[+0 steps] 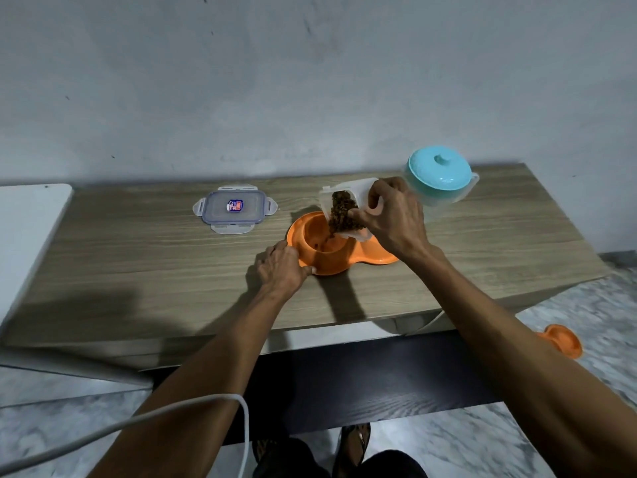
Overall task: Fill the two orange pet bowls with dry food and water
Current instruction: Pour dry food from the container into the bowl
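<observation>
**Kibble pouring into orange double bowl**

White cable (pixel 193 407) crosses the lower left of the frame, over the left forearm. Left hand (pixel 281 267), centre: fingers curled, pinching the rim of the orange double pet bowl (pixel 344 262) on the wooden table (pixel 138 263). Right hand (pixel 396 219): closed around a tilted clear container (pixel 344 191), brown dry food (pixel 341 213) spilling into the left well. Container lid (pixel 234 210) lies flat, upper left of the bowl. Teal-lidded pitcher (pixel 439 175) stands at upper right. Second orange bowl (pixel 563 339) on the floor, right edge.

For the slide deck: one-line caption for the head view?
Right hand tips container of kibble into orange bowl steadied by left hand.
</observation>
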